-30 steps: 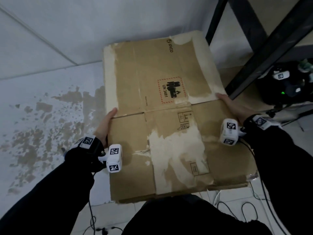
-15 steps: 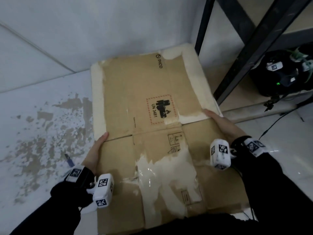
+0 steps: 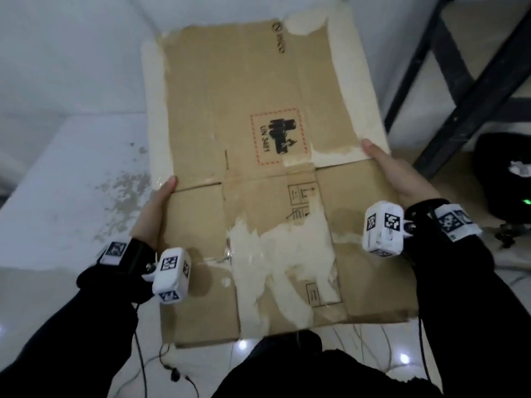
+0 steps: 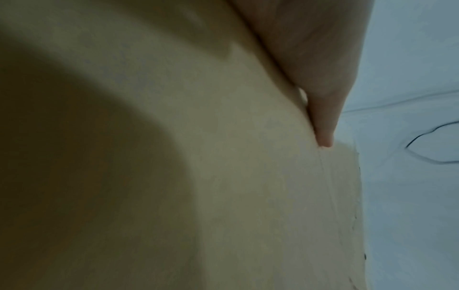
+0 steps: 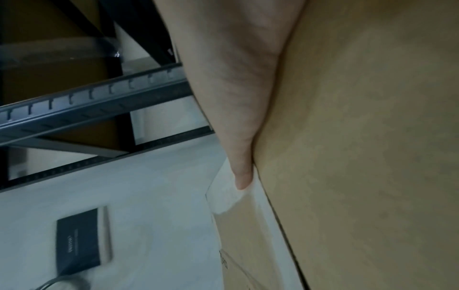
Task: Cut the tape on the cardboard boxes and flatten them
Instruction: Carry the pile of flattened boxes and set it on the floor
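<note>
Both grips clamp the one flattened cardboard box (image 3: 258,173) by its side edges: our left hand (image 3: 153,208) holds the 9 o'clock edge with the thumb lying on the top face, and our right hand (image 3: 399,176) holds the 3 o'clock edge the same way, thumb on top; the fingers below are hidden. From the wrist views we see each thumb (image 4: 323,117) pressed flat along the cardboard (image 5: 360,137). We hold the sheet in front of us, tilted away toward 12 o'clock, with both hands level with the crease that crosses its middle, so the box spans the whole gap between the two grips. We count one printed warning label (image 3: 277,136) just above the crease and several pale patches where the surface is torn (image 3: 281,259). Under it lies a white tiled floor (image 3: 57,173), stained with brown flecks at 9 o'clock, meeting a white wall (image 3: 71,53) at 11 o'clock. One dark metal shelving rack (image 3: 459,81) stands at 2 o'clock, one black object with a green light (image 3: 505,182) at 3 o'clock, and thin cables (image 3: 172,366) trail on the floor at 6 o'clock.
</note>
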